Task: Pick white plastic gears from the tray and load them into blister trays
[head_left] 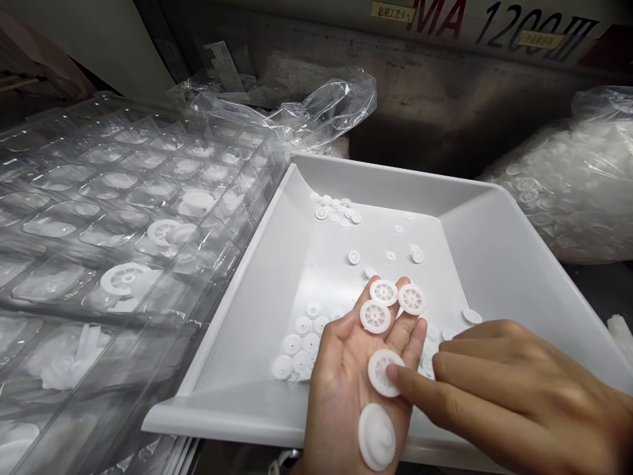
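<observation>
My left hand (336,382) is palm up over the bin, its fingers loosely extended, bearing several white plastic gear wheels. Three spoked wheels, one of them a gear wheel (374,316), rest on its fingers. Nearer the wrist sits a wheel with a raised toothed hub (376,437). My right hand (514,389) comes in from the right and touches another gear wheel (382,373) on the palm with its index fingertip. The other fingers of that hand are bent and apart from the index finger; its thumb is hidden.
Below my hands is a white plastic bin (341,168) with loose gear wheels (301,343) scattered inside. On the left stand stacked clear compartment trays (54,284) holding some white parts. A bulging clear bag of wheels (583,191) lies at right. Crumpled plastic film (326,105) lies behind the bin.
</observation>
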`<action>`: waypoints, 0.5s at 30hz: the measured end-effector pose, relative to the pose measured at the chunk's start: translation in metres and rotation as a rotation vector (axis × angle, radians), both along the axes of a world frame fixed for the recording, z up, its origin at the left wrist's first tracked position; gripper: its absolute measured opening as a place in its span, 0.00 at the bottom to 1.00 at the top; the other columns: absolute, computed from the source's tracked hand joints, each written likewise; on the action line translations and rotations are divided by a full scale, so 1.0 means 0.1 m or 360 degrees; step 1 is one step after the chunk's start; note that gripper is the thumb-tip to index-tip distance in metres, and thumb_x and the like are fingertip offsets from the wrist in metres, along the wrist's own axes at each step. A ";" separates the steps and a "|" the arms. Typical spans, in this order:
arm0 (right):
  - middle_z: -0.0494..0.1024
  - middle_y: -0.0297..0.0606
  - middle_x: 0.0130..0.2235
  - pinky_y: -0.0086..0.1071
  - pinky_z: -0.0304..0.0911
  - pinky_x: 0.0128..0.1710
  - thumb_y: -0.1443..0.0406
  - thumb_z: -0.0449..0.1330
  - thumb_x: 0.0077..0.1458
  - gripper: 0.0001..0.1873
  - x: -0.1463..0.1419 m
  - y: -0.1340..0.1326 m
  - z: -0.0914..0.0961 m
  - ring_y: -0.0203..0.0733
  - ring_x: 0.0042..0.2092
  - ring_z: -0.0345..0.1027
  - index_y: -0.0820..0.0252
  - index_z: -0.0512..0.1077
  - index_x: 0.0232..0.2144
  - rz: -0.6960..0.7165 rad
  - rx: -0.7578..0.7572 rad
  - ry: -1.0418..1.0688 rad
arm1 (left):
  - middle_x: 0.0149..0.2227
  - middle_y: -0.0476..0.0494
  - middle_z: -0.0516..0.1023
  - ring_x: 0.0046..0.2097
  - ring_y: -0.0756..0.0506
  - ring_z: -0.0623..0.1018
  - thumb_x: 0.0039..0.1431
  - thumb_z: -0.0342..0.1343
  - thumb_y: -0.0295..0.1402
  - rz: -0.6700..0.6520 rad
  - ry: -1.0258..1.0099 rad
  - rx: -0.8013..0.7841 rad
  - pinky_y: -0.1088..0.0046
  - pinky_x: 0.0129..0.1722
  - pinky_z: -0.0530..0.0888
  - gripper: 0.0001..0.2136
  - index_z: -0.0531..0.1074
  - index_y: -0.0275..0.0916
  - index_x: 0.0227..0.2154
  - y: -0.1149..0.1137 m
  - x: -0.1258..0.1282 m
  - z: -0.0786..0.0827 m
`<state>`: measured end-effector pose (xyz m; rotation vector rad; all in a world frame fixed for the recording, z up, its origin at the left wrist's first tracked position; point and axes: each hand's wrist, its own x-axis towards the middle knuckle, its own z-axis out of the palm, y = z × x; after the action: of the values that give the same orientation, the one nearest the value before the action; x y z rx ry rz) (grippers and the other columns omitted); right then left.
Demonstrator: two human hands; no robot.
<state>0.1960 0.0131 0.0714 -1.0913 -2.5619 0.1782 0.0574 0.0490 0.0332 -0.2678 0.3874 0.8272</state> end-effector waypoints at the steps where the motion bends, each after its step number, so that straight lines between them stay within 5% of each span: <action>1: 0.70 0.33 0.29 0.33 0.57 0.27 0.70 0.42 0.66 0.12 0.02 0.00 0.02 0.35 0.29 0.66 0.63 0.65 0.37 -0.0015 0.0002 -0.0019 | 0.48 0.38 0.72 0.57 0.42 0.71 0.63 0.43 0.34 0.0002 0.0026 0.0001 0.65 0.61 0.62 0.17 0.66 0.37 0.52 0.00 0.00 0.01; 7: 0.64 0.31 0.26 0.33 0.48 0.25 0.76 0.47 0.62 0.11 0.15 0.02 0.07 0.34 0.25 0.56 0.59 0.59 0.29 -0.0120 -0.0102 -0.0167 | 0.40 0.42 0.71 0.44 0.46 0.75 0.63 0.42 0.32 0.0052 -0.0030 0.0139 0.63 0.58 0.64 0.11 0.69 0.37 0.40 0.05 0.01 0.06; 15: 0.61 0.30 0.25 0.35 0.42 0.24 0.76 0.48 0.62 0.12 0.20 0.03 0.09 0.34 0.24 0.51 0.59 0.61 0.28 -0.0139 -0.0244 -0.0324 | 0.39 0.42 0.69 0.40 0.47 0.74 0.64 0.41 0.33 0.0093 -0.0154 0.0148 0.64 0.52 0.70 0.13 0.70 0.38 0.39 0.07 0.03 0.04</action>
<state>0.2160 0.0165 0.0801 -1.3387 -2.7087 0.2573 0.0602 0.0559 0.0370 -0.2323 0.2508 0.8837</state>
